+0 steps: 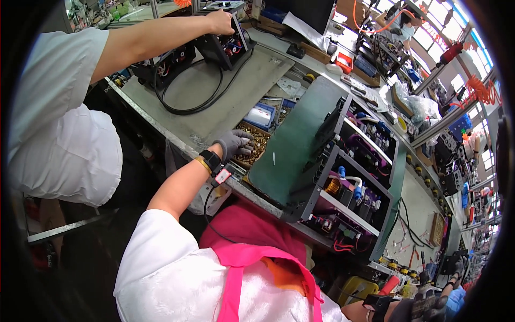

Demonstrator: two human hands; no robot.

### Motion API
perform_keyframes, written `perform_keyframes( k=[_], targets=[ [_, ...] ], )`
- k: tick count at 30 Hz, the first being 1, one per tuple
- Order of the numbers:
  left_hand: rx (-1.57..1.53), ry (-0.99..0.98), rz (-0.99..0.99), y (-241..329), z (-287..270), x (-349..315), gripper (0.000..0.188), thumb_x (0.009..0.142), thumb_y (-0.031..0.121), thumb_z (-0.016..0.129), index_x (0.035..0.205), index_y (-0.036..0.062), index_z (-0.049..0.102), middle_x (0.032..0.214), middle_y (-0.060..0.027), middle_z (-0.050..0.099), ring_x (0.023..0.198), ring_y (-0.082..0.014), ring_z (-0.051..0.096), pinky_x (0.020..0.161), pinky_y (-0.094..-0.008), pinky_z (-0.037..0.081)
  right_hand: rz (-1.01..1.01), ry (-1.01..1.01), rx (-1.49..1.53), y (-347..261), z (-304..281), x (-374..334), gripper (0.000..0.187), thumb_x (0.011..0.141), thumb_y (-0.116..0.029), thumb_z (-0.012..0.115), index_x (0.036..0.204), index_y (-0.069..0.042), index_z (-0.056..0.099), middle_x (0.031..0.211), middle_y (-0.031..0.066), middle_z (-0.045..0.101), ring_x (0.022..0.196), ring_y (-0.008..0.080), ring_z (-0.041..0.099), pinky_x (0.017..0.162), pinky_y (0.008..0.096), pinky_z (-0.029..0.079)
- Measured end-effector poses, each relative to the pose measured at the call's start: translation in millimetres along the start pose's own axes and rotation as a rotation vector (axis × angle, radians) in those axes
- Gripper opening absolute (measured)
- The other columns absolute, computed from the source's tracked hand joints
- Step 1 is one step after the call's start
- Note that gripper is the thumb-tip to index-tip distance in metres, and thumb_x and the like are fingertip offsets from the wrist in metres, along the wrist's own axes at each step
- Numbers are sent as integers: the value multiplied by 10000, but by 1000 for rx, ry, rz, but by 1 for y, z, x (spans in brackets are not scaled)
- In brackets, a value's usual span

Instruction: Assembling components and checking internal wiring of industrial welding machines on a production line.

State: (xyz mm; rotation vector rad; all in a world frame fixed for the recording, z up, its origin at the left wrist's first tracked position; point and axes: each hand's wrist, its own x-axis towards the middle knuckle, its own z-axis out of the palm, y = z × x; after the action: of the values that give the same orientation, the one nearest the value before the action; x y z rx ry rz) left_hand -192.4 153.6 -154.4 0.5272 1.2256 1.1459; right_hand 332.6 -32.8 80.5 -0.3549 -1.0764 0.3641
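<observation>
My left hand (235,145), in a grey glove with a black wristband, is over a tray of small brass-coloured screws (256,140). Its fingers are apart and touch the screws; nothing shows in them. At the lower right edge is my right hand (426,306), in a dark glove, with a black band on the wrist. Its fingers are too unclear to read, beside something blue (456,300). In front of me, on a green mat (281,147), stand two open black metal housings (351,185) with coils, wires and purple circuit boards inside.
At the left a co-worker's bare hand (220,22) rests on another black housing (222,48). A thick black cable (185,111) loops over the bench. Blue bins (260,115) adjoin the screw tray. Pliers (414,256) and loose cables lie on the bench at right.
</observation>
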Motion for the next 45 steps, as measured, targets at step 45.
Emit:
perform_keyframes(
  k=[45],
  targets=[
    [-212, -825, -107, 27, 176, -241, 327, 987, 342, 473, 991, 30, 574, 698, -34, 542, 445, -73, 467, 370, -195, 371, 23, -648, 521, 21, 144, -53, 457, 852, -95, 627, 1283, -45, 484, 1109, 147, 560, 783, 228, 600, 645, 386, 553]
  ],
)
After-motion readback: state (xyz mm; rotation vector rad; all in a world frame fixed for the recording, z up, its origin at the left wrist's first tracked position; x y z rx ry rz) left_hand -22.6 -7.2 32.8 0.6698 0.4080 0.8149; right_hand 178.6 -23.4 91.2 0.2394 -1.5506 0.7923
